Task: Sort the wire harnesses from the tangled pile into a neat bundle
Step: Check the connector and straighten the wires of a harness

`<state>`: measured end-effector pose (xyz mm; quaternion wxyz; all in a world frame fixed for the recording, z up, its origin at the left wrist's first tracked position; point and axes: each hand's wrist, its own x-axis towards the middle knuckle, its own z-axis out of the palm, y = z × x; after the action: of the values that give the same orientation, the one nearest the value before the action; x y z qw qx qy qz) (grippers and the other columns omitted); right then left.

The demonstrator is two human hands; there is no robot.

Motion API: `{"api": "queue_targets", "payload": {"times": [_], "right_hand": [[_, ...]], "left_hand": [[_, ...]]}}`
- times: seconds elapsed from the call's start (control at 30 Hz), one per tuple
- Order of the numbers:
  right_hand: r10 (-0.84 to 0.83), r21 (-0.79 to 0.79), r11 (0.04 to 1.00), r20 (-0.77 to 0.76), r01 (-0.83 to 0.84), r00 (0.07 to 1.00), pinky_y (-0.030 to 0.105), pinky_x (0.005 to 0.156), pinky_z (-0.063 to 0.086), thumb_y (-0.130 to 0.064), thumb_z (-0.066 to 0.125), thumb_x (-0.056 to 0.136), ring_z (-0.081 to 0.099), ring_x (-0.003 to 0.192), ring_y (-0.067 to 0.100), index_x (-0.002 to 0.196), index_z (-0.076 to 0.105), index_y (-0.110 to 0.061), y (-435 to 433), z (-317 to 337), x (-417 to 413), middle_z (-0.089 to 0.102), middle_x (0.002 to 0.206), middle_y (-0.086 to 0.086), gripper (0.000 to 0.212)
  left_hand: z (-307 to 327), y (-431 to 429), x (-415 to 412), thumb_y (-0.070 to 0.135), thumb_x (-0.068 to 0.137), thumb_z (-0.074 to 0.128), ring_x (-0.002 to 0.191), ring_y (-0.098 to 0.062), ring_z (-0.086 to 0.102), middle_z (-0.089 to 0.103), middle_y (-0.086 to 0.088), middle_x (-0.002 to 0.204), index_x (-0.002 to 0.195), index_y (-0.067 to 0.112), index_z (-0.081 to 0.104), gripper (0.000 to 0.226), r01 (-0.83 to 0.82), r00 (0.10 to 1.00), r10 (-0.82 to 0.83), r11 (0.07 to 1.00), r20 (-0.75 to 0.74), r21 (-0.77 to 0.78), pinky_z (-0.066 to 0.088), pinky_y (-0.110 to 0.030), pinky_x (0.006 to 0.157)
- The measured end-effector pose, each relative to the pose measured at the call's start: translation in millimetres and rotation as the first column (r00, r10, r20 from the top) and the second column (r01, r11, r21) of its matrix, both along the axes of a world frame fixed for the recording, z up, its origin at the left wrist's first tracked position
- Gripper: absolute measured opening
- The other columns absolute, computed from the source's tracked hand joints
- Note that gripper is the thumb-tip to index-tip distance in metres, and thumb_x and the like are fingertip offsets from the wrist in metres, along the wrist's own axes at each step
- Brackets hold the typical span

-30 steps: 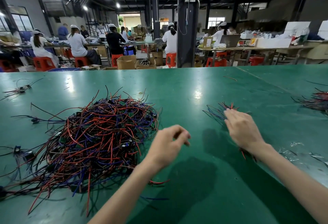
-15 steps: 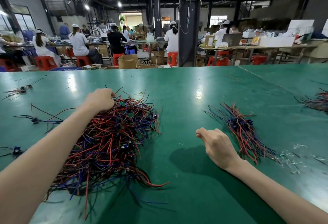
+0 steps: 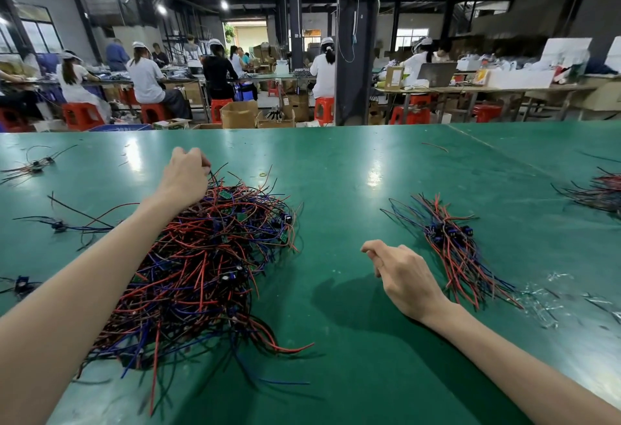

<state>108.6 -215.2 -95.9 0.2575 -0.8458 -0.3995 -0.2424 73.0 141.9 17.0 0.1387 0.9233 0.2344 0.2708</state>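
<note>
A tangled pile (image 3: 208, 256) of red, blue and black wire harnesses with small green boards lies left of centre on the green table (image 3: 353, 182). My left hand (image 3: 186, 174) is at the pile's far edge, fingers curled and pinching wires there. A smaller bundle (image 3: 450, 243) of harnesses, laid roughly parallel, sits to the right. My right hand (image 3: 400, 273) hovers just left of that bundle, fingers loosely curled, holding nothing.
Loose single harnesses (image 3: 60, 224) lie at the left edge, with another (image 3: 33, 165) further back. A second pile (image 3: 601, 191) sits at the far right. Clear plastic scraps (image 3: 551, 297) lie beside the bundle. A rubber band (image 3: 262, 174) rests beyond the tangled pile.
My left hand reached from the near side across the pile to its far edge and took hold of wires. My right hand let go of the bundle and drew back to its left.
</note>
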Motion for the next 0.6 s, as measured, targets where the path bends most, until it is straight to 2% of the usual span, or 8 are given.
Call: {"api": "queue_targets", "payload": {"times": [0.07, 0.13, 0.3, 0.47, 0.6], "right_hand": [[-0.01, 0.006, 1.0, -0.003, 0.01, 1.0, 0.026, 0.055, 0.03, -0.011, 0.047, 0.092, 0.046, 0.045, 0.029, 0.094, 0.064, -0.004, 1, 0, 0, 0.057, 0.055, 0.002, 0.018], [-0.013, 0.007, 1.0, -0.014, 0.013, 1.0, 0.027, 0.055, 0.03, -0.011, 0.047, 0.093, 0.046, 0.046, 0.029, 0.094, 0.064, -0.004, 1, 0, 0, 0.057, 0.056, 0.002, 0.018], [-0.018, 0.028, 0.999, -0.029, 0.019, 0.999, 0.028, 0.055, 0.032, -0.012, 0.045, 0.093, 0.047, 0.046, 0.029, 0.095, 0.064, -0.004, 1, 1, -2, 0.056, 0.055, 0.002, 0.02], [-0.037, 0.053, 0.998, -0.038, 0.039, 0.999, 0.033, 0.053, 0.038, -0.01, 0.048, 0.095, 0.048, 0.048, 0.03, 0.098, 0.064, -0.005, 0, 0, -1, 0.058, 0.058, 0.003, 0.017], [-0.043, 0.06, 0.997, -0.06, 0.047, 0.997, 0.042, 0.056, 0.045, -0.011, 0.049, 0.097, 0.049, 0.053, 0.032, 0.102, 0.063, -0.006, -2, -2, 0, 0.061, 0.063, 0.006, 0.016]], "left_hand": [[8, -8, 0, 0.009, 0.098, 0.046, 0.098, -0.033, 0.055, 0.055, -0.022, 0.112, 0.112, 0.002, 0.056, 0.019, 0.051, 0.987, -0.041, 0.997, 0.158, -0.06, 0.044, -0.039, 0.084], [16, -20, -3, 0.008, 0.098, 0.047, 0.082, -0.022, 0.061, 0.061, -0.016, 0.104, 0.11, 0.003, 0.055, 0.015, 0.163, 0.956, -0.129, 0.98, 0.263, -0.111, 0.047, -0.03, 0.066], [21, -61, -10, 0.007, 0.096, 0.051, 0.071, -0.01, 0.064, 0.062, -0.005, 0.097, 0.108, 0.007, 0.057, 0.014, 0.395, 0.857, -0.318, 0.911, 0.404, -0.121, 0.049, -0.017, 0.066], [14, -106, -18, 0.009, 0.093, 0.056, 0.059, -0.016, 0.066, 0.063, 0.003, 0.086, 0.107, 0.006, 0.062, 0.015, 0.541, 0.783, -0.418, 0.823, 0.461, -0.171, 0.055, -0.028, 0.065], [-4, -136, -20, 0.009, 0.091, 0.06, 0.048, -0.01, 0.063, 0.066, 0.002, 0.079, 0.101, 0.007, 0.063, 0.011, 0.594, 0.773, -0.476, 0.775, 0.418, -0.215, 0.051, -0.017, 0.054]]}}
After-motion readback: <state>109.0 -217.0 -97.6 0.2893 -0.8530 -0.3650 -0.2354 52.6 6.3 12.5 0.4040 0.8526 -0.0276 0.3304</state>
